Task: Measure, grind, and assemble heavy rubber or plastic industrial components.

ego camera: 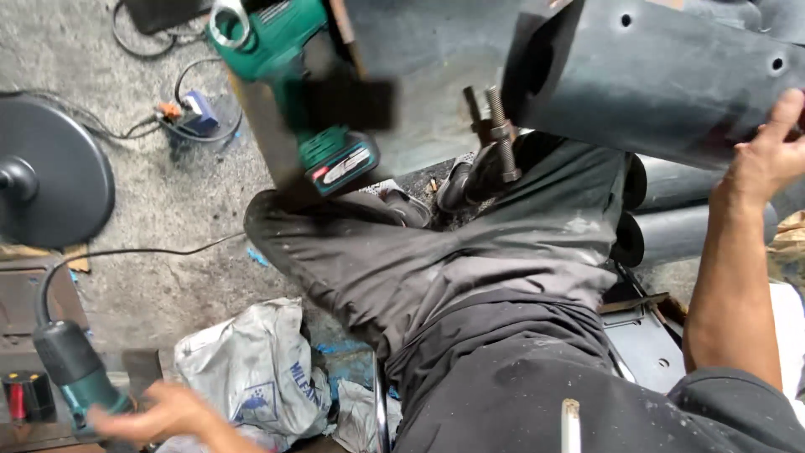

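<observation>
while the left hand (155, 413) hovers low at the bottom left edge, blurred, its fingers (113, 419) reach out toward the green-and-black power tool (71, 369) lying just beside them on the floor; whether they are spread or already curling onto it i cannot tell. that tool's long axis runs up and away to the left, its black cord (126, 252) trailing off across the concrete. the right hand (767, 159) is well apart, up at the right edge, fingers spread flat against the side of a dark metal housing (662, 75) with small holes, resting on the worktop. a green cordless drill (285, 75) stands between the two, nearer the top. so the left hand is by far the nearer to the corded tool.
</observation>
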